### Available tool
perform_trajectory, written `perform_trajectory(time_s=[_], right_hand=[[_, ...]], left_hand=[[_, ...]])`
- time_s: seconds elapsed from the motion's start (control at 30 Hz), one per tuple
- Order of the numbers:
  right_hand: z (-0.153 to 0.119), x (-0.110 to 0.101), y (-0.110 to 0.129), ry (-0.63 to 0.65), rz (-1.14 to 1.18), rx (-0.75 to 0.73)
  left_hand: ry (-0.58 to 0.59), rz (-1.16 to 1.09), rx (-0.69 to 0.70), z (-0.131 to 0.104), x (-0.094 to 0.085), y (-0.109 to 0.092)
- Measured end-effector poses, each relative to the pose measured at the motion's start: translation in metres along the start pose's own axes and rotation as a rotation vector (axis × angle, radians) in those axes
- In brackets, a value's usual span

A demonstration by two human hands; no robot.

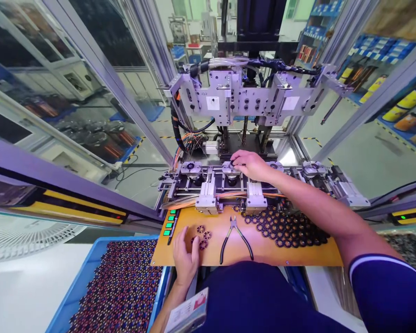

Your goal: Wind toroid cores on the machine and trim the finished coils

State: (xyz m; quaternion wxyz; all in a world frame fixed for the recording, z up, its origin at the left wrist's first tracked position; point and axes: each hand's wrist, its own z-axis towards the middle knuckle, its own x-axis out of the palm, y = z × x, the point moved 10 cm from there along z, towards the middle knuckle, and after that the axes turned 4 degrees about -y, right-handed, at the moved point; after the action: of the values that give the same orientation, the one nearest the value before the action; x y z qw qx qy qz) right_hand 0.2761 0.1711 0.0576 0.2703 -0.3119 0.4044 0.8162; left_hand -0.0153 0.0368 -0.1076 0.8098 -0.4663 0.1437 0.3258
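My right hand (pixel 250 165) reaches to the second fixture (pixel 231 170) from the left on the machine. Its fingers are bent together over the fixture's top, at a small black ring (pixel 232 163) that they partly cover. On the orange board (pixel 213 256), my left hand (pixel 186 254) rests with thumb and fingers apart. Beside it lie several small wound cores (pixel 207 236), copper and dark coloured, one partly behind the thumb. A pair of cutting pliers (pixel 233 224) with dark handles lies between the hands, jaws pointing at the machine.
Many black rings (pixel 280 226) spread over the board's right side. A blue tray (pixel 95 249) full of wound cores stands at the left, near a white fan (pixel 27 233). Green buttons (pixel 169 225) line the board's left edge. A metal plate assembly (pixel 249 99) hangs above the fixtures.
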Motion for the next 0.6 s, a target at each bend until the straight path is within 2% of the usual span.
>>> perform_trajectory(time_s=[0.17, 0.4, 0.6], right_hand=[[0.011, 0.027, -0.013, 0.149, -0.108, -0.042], [0.014, 0.038, -0.015, 0.307, -0.25, -0.042], [0.018, 0.047, -0.016, 0.362, -0.367, -0.006]], left_hand=[[0.021, 0.026, -0.07, -0.008, 0.009, 0.019], [0.06, 0.033, -0.091, -0.009, 0.014, 0.024], [0.082, 0.046, -0.087, -0.009, 0.016, 0.023]])
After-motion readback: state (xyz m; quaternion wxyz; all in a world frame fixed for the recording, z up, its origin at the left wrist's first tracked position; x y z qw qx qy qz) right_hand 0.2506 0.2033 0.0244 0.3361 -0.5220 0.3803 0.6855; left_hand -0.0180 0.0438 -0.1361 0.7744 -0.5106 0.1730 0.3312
